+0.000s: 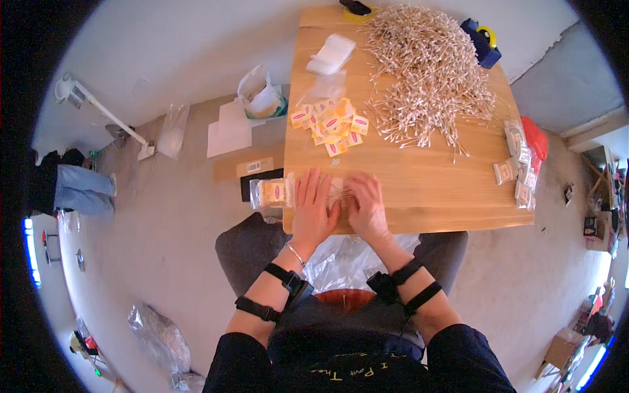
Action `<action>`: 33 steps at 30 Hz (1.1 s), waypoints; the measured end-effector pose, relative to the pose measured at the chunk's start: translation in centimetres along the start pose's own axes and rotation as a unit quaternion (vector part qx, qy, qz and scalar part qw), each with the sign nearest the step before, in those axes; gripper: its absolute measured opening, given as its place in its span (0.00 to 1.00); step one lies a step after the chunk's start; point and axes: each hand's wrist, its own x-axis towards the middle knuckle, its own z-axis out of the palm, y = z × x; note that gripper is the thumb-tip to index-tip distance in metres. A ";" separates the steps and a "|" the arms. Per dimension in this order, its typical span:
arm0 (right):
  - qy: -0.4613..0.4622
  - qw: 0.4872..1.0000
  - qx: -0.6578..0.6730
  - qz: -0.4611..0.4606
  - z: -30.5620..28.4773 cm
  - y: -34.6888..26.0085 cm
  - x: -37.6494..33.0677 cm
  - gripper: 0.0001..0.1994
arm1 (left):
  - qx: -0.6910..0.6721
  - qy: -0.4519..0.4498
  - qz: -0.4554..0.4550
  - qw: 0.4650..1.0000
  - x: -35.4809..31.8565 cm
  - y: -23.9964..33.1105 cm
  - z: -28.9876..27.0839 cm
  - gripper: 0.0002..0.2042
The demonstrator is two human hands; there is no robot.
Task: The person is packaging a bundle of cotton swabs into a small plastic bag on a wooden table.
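Basically, wooden counter (426, 203) first, loose swab heap (419, 72) across its far right part: very light, slick sticks that likely roll and scatter, so better pinched in small lots than scooped. Next down, the yellow card labels (324, 121) in a loose pile left of centre: thin, probably stiff enough to lift by an edge. Left hand (313, 200) lies flat near the front edge, fingers straight and nearly together, thumb off to the side, not clamped. Right hand (365, 204) has curled fingers, motion-blurred; can't tell whether it's gripping. Filled pack (272, 193) sits just beside the left hand, overhanging the left edge: light, slippery film, should be held by the filled body, not the loose ends. Smallest, the few swabs (337, 190) between the hands, partly covered: thin sticks could snap, soft tips soil; mid-stick is the hold.
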 end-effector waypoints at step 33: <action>-0.220 0.948 -0.228 0.005 0.4 -3.3 -1.4 0.32 | -0.209 0.049 -0.098 0.972 -0.5 -1.0 -0.7 0.26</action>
